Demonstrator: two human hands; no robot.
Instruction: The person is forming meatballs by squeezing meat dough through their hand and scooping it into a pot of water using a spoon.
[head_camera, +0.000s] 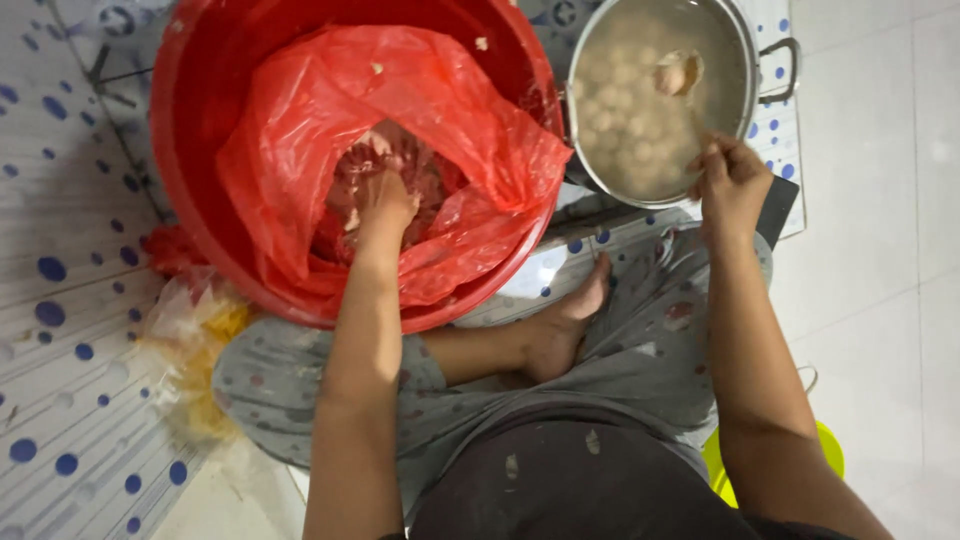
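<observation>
2 hands – left hand (385, 205) in minced meat (400, 165), right hand (730, 185) over pot (745, 60)

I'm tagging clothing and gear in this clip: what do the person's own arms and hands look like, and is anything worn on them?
Both arms are bare from above the elbow down: no sleeves reach into view. The left hand and the right hand wear no gloves, and no watch, bracelet or ring shows. Pale bits of the mince cling to the left hand's fingers. Below them are grey patterned trousers and a dark top.
</observation>
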